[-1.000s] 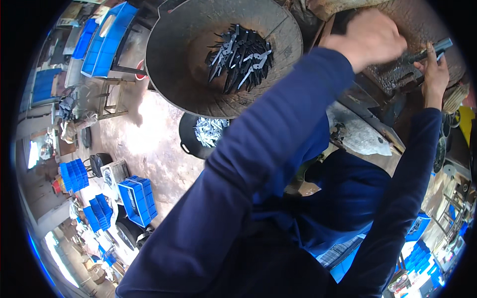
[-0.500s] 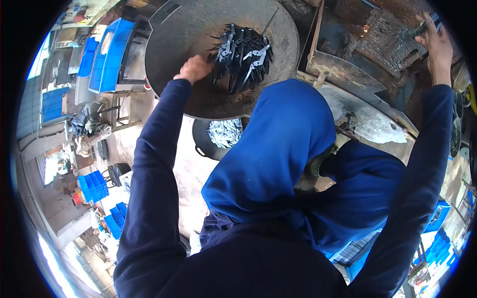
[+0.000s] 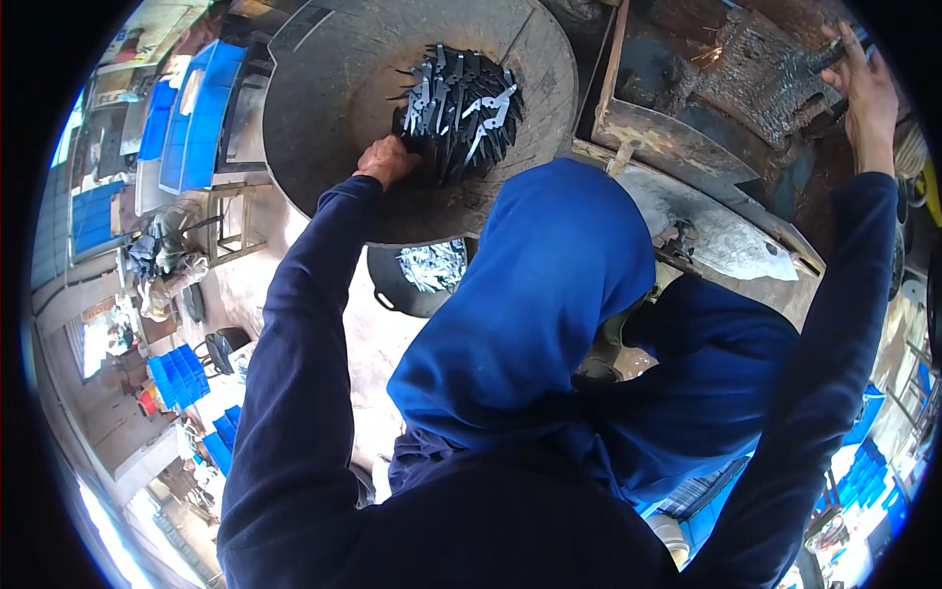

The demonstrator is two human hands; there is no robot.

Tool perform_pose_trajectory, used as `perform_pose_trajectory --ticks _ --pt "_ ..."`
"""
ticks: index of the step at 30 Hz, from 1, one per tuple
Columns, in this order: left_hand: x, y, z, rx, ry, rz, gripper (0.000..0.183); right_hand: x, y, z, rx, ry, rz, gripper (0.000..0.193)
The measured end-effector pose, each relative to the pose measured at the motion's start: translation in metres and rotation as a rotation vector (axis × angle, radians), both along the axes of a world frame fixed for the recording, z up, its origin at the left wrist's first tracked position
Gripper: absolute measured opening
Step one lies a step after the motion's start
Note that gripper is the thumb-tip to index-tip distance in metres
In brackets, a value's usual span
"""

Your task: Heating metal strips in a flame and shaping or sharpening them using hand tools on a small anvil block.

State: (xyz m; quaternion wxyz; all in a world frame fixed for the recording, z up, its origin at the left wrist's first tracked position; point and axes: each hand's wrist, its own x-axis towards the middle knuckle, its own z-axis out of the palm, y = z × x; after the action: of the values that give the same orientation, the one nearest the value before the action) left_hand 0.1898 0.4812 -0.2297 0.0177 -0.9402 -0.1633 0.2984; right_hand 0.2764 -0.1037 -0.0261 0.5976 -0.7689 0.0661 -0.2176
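Observation:
My left hand (image 3: 390,160) is inside a wide metal basin (image 3: 314,108), fingers curled at the left edge of a heap of slim dark metal parts (image 3: 456,137). Its fingertips are hidden, so what they grip cannot be made out. Several bright silver parts (image 3: 491,108), shaped like tool halves, lie on top of the heap. At the far right my right hand (image 3: 868,103) reaches up, with thumb and fingers around a dark, handle-like piece (image 3: 832,57). That piece meets a rough, grimy machine part (image 3: 756,74), where small orange sparks show.
A dark tub (image 3: 392,285) of shiny silver pieces stands below the basin. A metal ledge (image 3: 677,142) borders the machine, with a pale sheet (image 3: 731,231) beside it. Blue trays (image 3: 201,118) are stacked at the left. My raised knee (image 3: 726,324) is under the ledge.
My left hand has closed in against the heap's edge and sits slightly lower in the basin. The view has shifted a little, moving the basin left. My right hand stays at the dark piece.

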Motion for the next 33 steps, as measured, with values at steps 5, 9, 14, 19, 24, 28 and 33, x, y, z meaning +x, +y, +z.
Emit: perform_pose_trajectory --ticks 5,9,14,19,24,28,33 --pt "0.0 0.001 -0.007 -0.025 -0.04 -0.013 0.055 0.0 0.003 0.002 -0.002 0.009 -0.009 0.047" --pt "0.001 0.011 -0.01 -0.08 -0.062 0.012 0.052 -0.004 0.011 0.008 -0.018 -0.04 0.048 0.039" --pt "0.009 0.023 -0.005 -0.163 -0.095 0.027 0.052 -0.01 0.021 0.02 -0.019 -0.007 0.068 0.035" --pt "0.003 0.05 0.011 -0.273 -0.208 -0.185 0.046 -0.012 0.026 0.023 0.001 -0.005 0.057 0.033" --pt "-0.012 0.059 0.049 -0.246 -0.144 -0.45 0.038 -0.011 0.024 0.022 -0.01 0.005 0.074 0.031" --pt "-0.028 0.025 0.09 -0.123 0.065 -0.387 0.039 -0.01 0.023 0.021 0.0 -0.004 0.059 0.03" --pt "-0.04 -0.025 0.097 0.076 0.26 -0.489 0.036 -0.009 0.021 0.02 0.03 -0.001 0.076 0.034"
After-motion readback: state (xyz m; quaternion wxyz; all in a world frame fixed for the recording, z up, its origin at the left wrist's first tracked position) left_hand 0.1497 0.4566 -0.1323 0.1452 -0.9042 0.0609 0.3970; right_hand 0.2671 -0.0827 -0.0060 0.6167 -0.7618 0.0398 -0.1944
